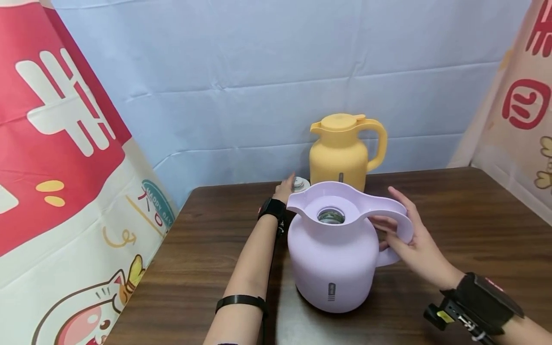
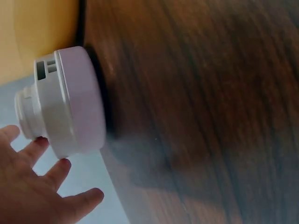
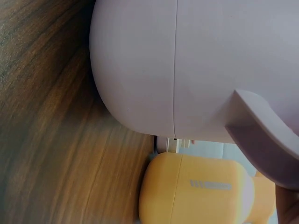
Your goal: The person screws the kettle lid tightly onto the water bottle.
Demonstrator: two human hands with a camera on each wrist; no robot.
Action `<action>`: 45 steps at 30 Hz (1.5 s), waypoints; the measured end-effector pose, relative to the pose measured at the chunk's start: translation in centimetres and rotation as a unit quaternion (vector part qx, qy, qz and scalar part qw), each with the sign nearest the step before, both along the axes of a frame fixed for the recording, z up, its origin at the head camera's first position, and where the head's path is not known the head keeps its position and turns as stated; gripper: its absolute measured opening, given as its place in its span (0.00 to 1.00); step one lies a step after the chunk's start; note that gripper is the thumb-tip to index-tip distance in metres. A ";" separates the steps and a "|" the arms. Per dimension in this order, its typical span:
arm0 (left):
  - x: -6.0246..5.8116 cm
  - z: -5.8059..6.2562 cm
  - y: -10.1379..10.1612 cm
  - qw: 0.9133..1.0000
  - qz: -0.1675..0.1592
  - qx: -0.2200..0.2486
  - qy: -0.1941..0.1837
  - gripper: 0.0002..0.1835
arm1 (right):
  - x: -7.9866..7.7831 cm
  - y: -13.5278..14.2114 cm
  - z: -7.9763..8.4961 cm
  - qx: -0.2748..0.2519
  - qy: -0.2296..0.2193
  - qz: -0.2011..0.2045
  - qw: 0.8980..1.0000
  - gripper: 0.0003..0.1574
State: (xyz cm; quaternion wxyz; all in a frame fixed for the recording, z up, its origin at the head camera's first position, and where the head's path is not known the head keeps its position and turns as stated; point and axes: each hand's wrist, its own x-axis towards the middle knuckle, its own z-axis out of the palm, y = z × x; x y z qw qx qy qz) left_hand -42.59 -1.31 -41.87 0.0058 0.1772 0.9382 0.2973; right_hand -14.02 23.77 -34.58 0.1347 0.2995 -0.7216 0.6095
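A lilac vacuum jug [image 1: 332, 263] stands upright on the table, its top uncovered and a round mouth [image 1: 331, 215] showing. My right hand [image 1: 416, 242] holds its handle [image 1: 405, 225], some fingers through the loop and the index finger raised; in the right wrist view most of this hand is out of frame. Beyond the jug, my left hand [image 1: 283, 190] reaches to the jug's lid [image 1: 300, 184]. In the left wrist view the lid [image 2: 84, 100] rests lilac side down, white stopper up. My left fingers [image 2: 58, 172] are spread, tips right at its edge.
A yellow vacuum jug [image 1: 338, 155] with its lid on stands behind the lilac one, close beside the loose lid. The brown wooden table [image 1: 465, 220] ends at a pale blue cloth [image 1: 215, 96]. Printed cloths [image 1: 64, 120] hang at both sides.
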 end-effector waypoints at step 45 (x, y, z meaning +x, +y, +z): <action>6.0 1.7 -5.0 0.992 -0.073 -0.101 0.002 0.39 | -0.1 -0.2 -0.1 -0.022 -0.013 -0.003 1.000 0.51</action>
